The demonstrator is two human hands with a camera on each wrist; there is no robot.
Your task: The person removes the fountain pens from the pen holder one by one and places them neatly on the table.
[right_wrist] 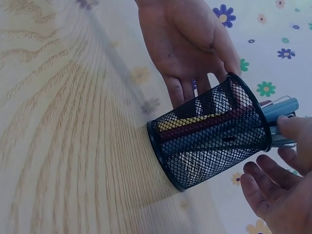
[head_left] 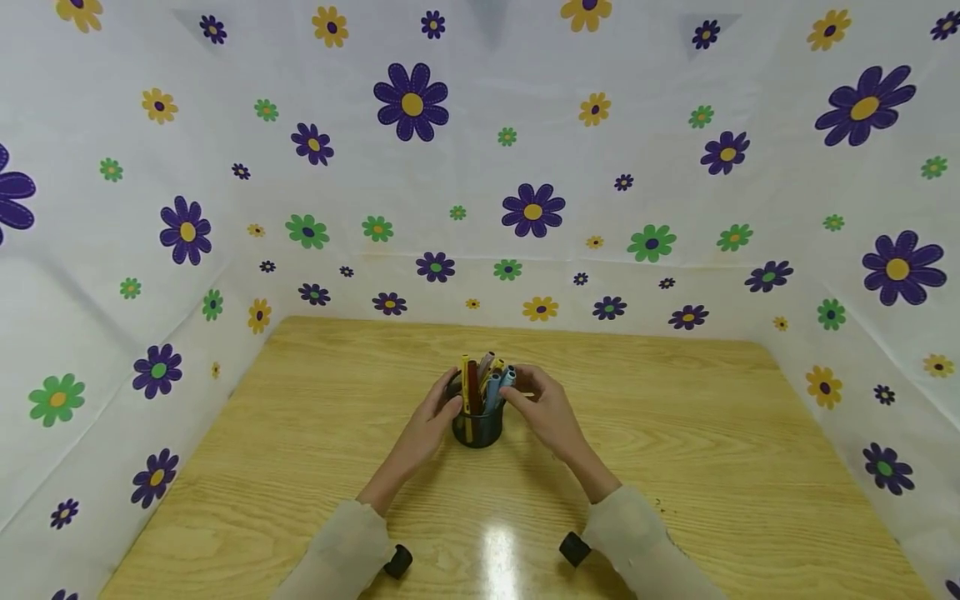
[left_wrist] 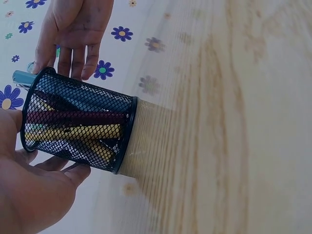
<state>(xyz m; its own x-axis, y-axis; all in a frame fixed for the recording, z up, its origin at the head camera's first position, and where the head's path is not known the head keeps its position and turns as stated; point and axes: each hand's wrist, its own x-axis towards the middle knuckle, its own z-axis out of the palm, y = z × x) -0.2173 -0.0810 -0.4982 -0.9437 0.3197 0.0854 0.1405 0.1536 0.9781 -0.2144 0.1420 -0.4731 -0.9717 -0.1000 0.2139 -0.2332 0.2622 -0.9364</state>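
A black mesh pen holder (head_left: 477, 429) stands upright on the wooden table, filled with several pens and markers. My left hand (head_left: 422, 427) holds its left side, thumb near the rim and fingers round the back. At the right of the rim, my right hand (head_left: 551, 418) pinches a light blue marker (head_left: 510, 377), its lower part still inside the holder. Beside it leans another blue marker (head_left: 492, 388). Yellow pens (head_left: 466, 379) and a dark red marker (head_left: 474, 387) show on the left. Through the mesh in the left wrist view, a yellow pen (left_wrist: 78, 131) lies against the wall.
The wooden table (head_left: 675, 433) extends to both sides. White cloth (head_left: 465, 167) printed with flowers hangs behind and along the left and right edges. Black strap pieces (head_left: 398, 562) sit at the cuffs of both sleeves (head_left: 341, 542).
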